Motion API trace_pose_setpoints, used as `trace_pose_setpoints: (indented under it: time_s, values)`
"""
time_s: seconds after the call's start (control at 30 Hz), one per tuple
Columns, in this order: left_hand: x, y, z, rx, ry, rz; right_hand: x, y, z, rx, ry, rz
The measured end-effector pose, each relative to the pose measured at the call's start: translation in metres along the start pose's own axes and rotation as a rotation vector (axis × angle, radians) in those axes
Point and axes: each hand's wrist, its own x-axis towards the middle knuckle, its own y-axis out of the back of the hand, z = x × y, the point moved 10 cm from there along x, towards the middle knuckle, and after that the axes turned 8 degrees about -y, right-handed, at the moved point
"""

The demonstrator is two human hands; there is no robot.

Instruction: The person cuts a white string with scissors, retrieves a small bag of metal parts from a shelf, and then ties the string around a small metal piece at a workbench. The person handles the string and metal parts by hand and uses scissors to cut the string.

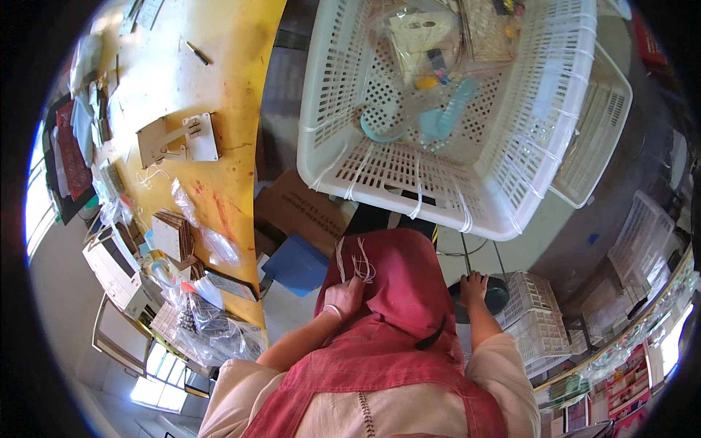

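My left hand [345, 296] rests on the red apron [398, 277] over my lap, its fingers closed on a loose bunch of white strings [363, 269]. The string ends spread across the cloth above my knuckles. Beside my right thigh, my right hand [475, 288] lies over a dark round stool seat [496, 294], fingers apart and nothing visible in them. Ahead of my knees stands a large white plastic basket [445, 213] with strings tied along its rim. Inside it are light-blue curved plastic pieces [442, 120] and clear bags with flat wooden pieces [423, 40].
A yellow-topped table [234, 95] runs along the left, bearing a small wooden assembly [179, 139], a pen [197, 53], stacked wooden boards [174, 235] and plastic bags. A cardboard box [299, 212] and blue bin [297, 264] sit beneath its edge. White crates [537, 314] stand at right.
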Motion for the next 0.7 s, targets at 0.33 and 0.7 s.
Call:
trace_pose_setpoints:
  time_s: [0.33,0.7]
  values:
    - [-0.017,0.004,-0.050,-0.156,0.122,0.172,0.029,0.038,-0.020,-0.060,0.001,-0.202]
    - [0.013,0.040,-0.045,-0.412,0.230,0.633,0.082,0.223,-0.047,0.562,0.276,-0.084]
